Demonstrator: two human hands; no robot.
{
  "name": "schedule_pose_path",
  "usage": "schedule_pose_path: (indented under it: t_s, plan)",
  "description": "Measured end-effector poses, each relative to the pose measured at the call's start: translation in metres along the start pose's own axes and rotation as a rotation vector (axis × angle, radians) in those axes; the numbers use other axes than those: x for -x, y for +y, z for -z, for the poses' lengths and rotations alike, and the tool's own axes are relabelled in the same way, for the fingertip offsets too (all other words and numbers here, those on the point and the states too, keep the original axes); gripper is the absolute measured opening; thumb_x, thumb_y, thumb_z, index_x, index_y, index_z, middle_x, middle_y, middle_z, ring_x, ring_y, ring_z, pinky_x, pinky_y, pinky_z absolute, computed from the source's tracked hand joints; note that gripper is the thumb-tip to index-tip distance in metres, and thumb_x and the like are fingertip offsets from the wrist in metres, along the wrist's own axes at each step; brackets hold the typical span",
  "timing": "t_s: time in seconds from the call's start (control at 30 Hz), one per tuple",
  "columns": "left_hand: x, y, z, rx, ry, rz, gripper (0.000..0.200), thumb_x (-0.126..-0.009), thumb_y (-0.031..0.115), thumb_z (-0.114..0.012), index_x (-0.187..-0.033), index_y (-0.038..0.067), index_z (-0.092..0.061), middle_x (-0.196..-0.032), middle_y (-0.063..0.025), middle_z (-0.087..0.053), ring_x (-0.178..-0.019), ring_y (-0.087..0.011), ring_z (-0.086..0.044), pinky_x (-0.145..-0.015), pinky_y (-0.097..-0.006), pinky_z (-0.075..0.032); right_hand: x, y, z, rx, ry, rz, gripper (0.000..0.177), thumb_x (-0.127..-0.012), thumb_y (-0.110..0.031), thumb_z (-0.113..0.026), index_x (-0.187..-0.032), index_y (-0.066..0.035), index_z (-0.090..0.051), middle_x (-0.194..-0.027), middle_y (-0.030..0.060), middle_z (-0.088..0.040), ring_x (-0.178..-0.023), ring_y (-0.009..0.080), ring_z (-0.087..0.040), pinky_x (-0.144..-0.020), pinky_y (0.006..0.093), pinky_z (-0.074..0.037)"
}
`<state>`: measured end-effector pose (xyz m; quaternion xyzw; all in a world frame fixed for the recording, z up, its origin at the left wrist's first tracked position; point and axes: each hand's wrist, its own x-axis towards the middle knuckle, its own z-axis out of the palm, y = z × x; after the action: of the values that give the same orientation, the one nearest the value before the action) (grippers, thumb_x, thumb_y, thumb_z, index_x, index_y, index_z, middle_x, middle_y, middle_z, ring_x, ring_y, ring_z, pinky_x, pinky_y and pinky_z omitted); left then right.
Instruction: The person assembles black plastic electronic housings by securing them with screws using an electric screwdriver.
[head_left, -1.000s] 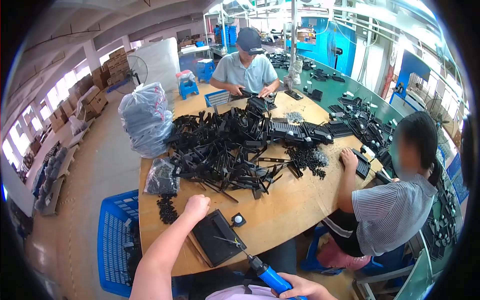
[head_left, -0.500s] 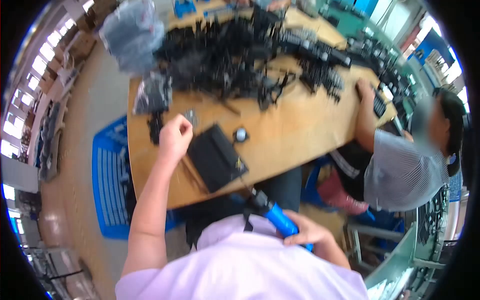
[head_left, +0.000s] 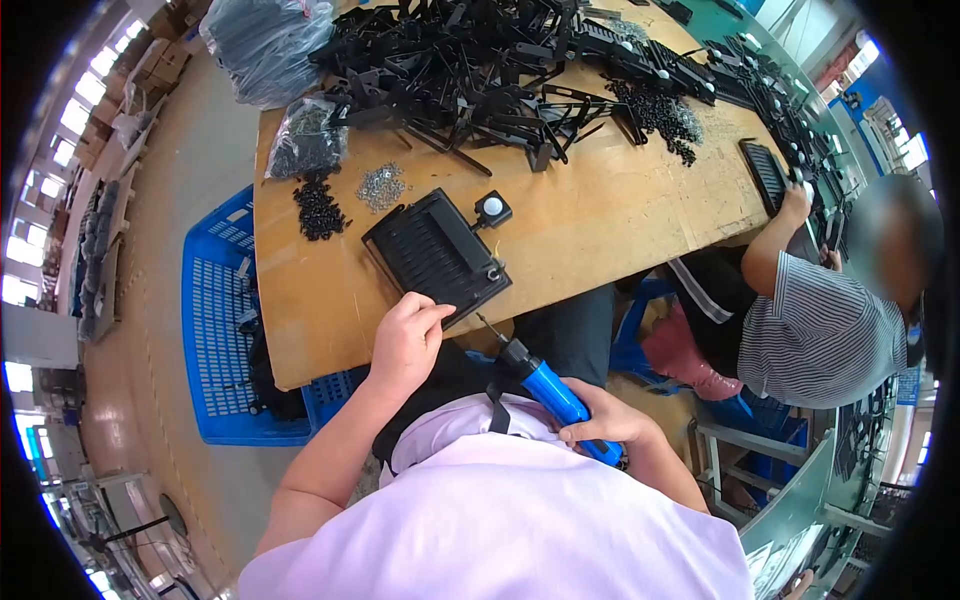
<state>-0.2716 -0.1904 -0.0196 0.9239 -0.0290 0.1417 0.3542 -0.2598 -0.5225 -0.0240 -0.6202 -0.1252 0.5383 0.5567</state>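
A black floodlight housing (head_left: 432, 245) with a ribbed back lies at the near edge of the table. A small square sensor with a white dome (head_left: 493, 208) sits at its far right side, and a short yellow wire shows near its right corner. My left hand (head_left: 405, 345) is at the housing's near edge, thumb and fingers pinched together; anything between them is too small to make out. My right hand (head_left: 610, 415) is wrapped around a blue electric screwdriver (head_left: 555, 392). Its bit points up and left, just short of the housing's near right corner.
Black screws (head_left: 320, 208) and silver washers or nuts (head_left: 381, 187) lie left of the housing, beside a plastic bag (head_left: 306, 140). Black brackets (head_left: 470, 80) heap across the back. A blue crate (head_left: 215, 340) stands at left. A co-worker (head_left: 830, 320) sits at right, handling another housing (head_left: 765, 175).
My left hand has come from beside the small-parts piles to the housing's near edge. The screwdriver has moved slightly up. The co-worker's hand has shifted right and nearer.
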Motion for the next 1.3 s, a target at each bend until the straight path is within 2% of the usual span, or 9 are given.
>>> schedule_pose_path:
  t_s: [0.17,0.37,0.87,0.97,1.07,1.3]
  plan:
    - [-0.017,0.009,-0.014,0.026,-0.002,0.002,0.024,-0.08,-0.007,-0.066,-0.099,0.004,-0.077,-0.091,-0.0122,-0.064,-0.082,-0.031,-0.066,-0.074,-0.0402,-0.054,0.005,-0.002,-0.003,-0.178,0.075,-0.021,0.082,-0.08,-0.023,-0.085,-0.145,0.0,-0.039,-0.099,0.0097,-0.063,-0.078,0.0181,-0.065,-0.068,0.0318,-0.055]
    - [-0.025,0.015,-0.016,-0.07,-0.058,-0.007,0.025,-0.08,-0.005,-0.065,-0.098,0.006,-0.078,-0.091,-0.0123,-0.063,-0.084,-0.0313,-0.066,-0.075,-0.041,-0.055,-0.003,0.014,0.0,-0.153,0.099,0.092,0.08,-0.082,-0.022,-0.084,-0.144,-0.001,-0.039,-0.095,0.0088,-0.062,-0.077,0.017,-0.064,-0.067,0.0319,-0.055]
    - [-0.036,0.019,-0.014,-0.034,-0.128,0.007,0.025,-0.082,-0.006,-0.064,-0.098,0.007,-0.078,-0.092,-0.0137,-0.063,-0.084,-0.0328,-0.066,-0.075,-0.0412,-0.054,-0.009,0.009,0.007,-0.173,0.049,0.096,0.078,-0.083,-0.02,-0.083,-0.143,0.001,-0.039,-0.095,0.0092,-0.062,-0.075,0.0162,-0.063,-0.067,0.0307,-0.054]
    - [-0.035,0.016,-0.014,-0.047,-0.133,-0.006,0.025,-0.085,-0.007,-0.063,-0.101,0.006,-0.078,-0.093,-0.0128,-0.063,-0.082,-0.0299,-0.066,-0.074,-0.0375,-0.053,-0.007,0.006,0.006,-0.24,0.031,0.08,0.079,-0.082,-0.021,-0.083,-0.144,0.001,-0.038,-0.095,0.0091,-0.062,-0.076,0.0162,-0.063,-0.067,0.0309,-0.054]
    - [-0.037,0.018,-0.014,-0.034,-0.131,0.008,0.025,-0.082,-0.006,-0.064,-0.098,0.007,-0.078,-0.092,-0.0137,-0.064,-0.084,-0.0327,-0.066,-0.075,-0.041,-0.055,-0.01,0.008,0.007,-0.237,0.026,0.088,0.079,-0.082,-0.021,-0.083,-0.144,0.001,-0.038,-0.095,0.0088,-0.062,-0.076,0.0162,-0.063,-0.067,0.0311,-0.054]
    - [-0.038,0.016,-0.012,-0.016,-0.147,0.003,0.023,-0.083,-0.005,-0.064,-0.097,0.007,-0.078,-0.091,-0.0132,-0.064,-0.083,-0.0321,-0.067,-0.075,-0.0405,-0.055,-0.014,0.004,0.004,-0.23,0.051,0.106,0.079,-0.082,-0.023,-0.084,-0.143,0.001,-0.039,-0.096,0.0087,-0.062,-0.076,0.0165,-0.064,-0.067,0.0305,-0.054]
